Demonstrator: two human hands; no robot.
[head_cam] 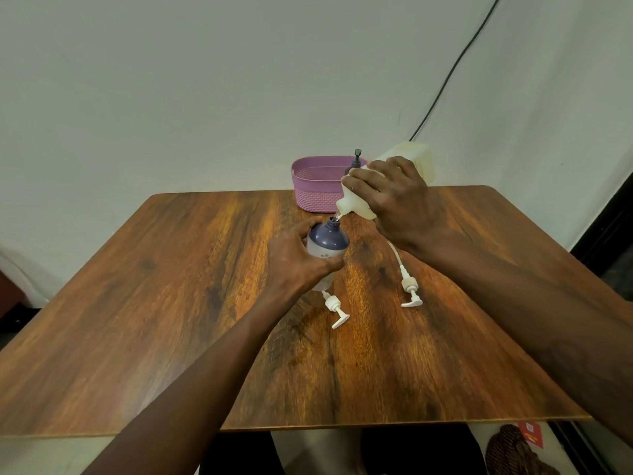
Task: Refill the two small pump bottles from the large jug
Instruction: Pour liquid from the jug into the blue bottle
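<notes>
My left hand (298, 260) grips a small purple-topped bottle (327, 238) that stands upright on the wooden table (171, 303), its neck uncovered. My right hand (397, 200) holds the large cream jug (407, 166) tipped down to the left, its spout (343, 205) just above the bottle's mouth. A thin clear stream runs between them. Two white pump heads lie flat on the table: one (334, 308) just in front of the bottle, the other (409, 289) to its right with its long tube. A second bottle with a dark pump (356, 162) stands in the basket, partly hidden by the jug.
A pink woven basket (313, 190) sits at the table's far edge, right behind the jug. A black cable (455, 66) runs down the white wall. The table's near edge crosses the bottom of the view, with floor items below it.
</notes>
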